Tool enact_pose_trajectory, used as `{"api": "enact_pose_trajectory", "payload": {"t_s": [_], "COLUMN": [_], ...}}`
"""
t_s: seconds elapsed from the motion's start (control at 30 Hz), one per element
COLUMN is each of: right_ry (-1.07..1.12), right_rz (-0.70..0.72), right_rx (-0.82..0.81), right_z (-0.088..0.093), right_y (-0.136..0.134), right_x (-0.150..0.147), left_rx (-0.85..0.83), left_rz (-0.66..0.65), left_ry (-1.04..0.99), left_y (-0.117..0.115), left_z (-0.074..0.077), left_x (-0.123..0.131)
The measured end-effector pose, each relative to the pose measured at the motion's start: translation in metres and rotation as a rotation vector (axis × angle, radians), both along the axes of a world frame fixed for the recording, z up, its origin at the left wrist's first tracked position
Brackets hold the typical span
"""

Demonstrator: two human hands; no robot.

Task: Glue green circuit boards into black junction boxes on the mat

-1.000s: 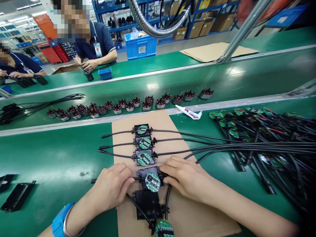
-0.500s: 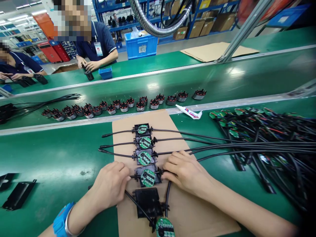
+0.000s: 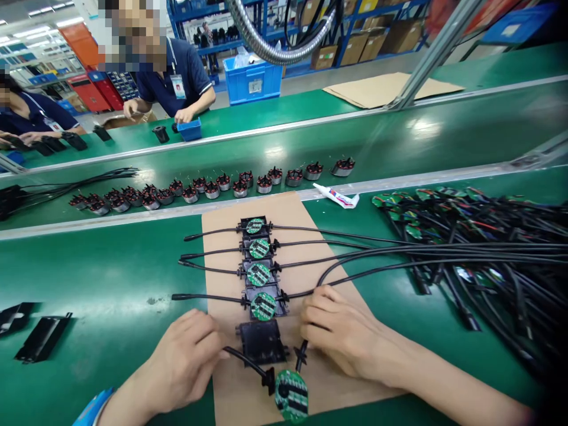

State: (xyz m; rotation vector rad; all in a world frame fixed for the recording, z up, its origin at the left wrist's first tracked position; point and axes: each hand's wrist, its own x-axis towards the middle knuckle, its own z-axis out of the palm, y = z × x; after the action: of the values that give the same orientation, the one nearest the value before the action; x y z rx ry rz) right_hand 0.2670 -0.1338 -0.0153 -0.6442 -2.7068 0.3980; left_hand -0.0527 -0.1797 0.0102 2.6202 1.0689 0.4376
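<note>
My left hand (image 3: 189, 361) pinches the short black cable (image 3: 245, 357) on the left of a loose round green circuit board (image 3: 291, 395). My right hand (image 3: 341, 331) is closed round the longer cable (image 3: 301, 354) on the board's other side. Between the hands the board hangs tilted, close to me. Just beyond it lies a black plastic housing (image 3: 262, 342) with no board in it. Farther up the cardboard sheet (image 3: 328, 378), several housings stand in a column. Each holds a green board (image 3: 263, 306), with a cable leaving either side.
A heap of cabled boards (image 3: 448, 236) lies at right. A white tube (image 3: 336, 196) rests by the metal rail. Several copper-wound motor parts (image 3: 265, 184) line the belt beyond. Two black housings (image 3: 43, 338) lie at far left. Co-workers sit across the line near a blue bin (image 3: 190, 129).
Both hands have drawn back from the nearest filled housing to the loose board's cables. That board has shifted slightly up and left. Across the line, a co-worker's hands have moved apart.
</note>
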Motion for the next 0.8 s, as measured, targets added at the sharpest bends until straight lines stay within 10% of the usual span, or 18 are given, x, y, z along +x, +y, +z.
{"api": "enact_pose_trajectory", "payload": {"t_s": [0.2,0.57,0.8], "right_ry": [0.04,-0.06,-0.038], "right_rz": [-0.009,-0.149,-0.186], "right_rx": [0.021,0.16,-0.008], "right_z": [-0.003,-0.015,-0.017], "right_y": [-0.005,-0.01,-0.01], "right_x": [0.004,-0.009,-0.006], "left_rx": [0.025,-0.006,-0.091], "left_rz": [0.206,0.403,0.295], "left_ry": [-0.033,0.253,0.11], "left_y": [-0.033,-0.037,-0.025], "left_z": [0.011,-0.026,-0.012], "left_x": [-0.026,-0.02,0.001]}}
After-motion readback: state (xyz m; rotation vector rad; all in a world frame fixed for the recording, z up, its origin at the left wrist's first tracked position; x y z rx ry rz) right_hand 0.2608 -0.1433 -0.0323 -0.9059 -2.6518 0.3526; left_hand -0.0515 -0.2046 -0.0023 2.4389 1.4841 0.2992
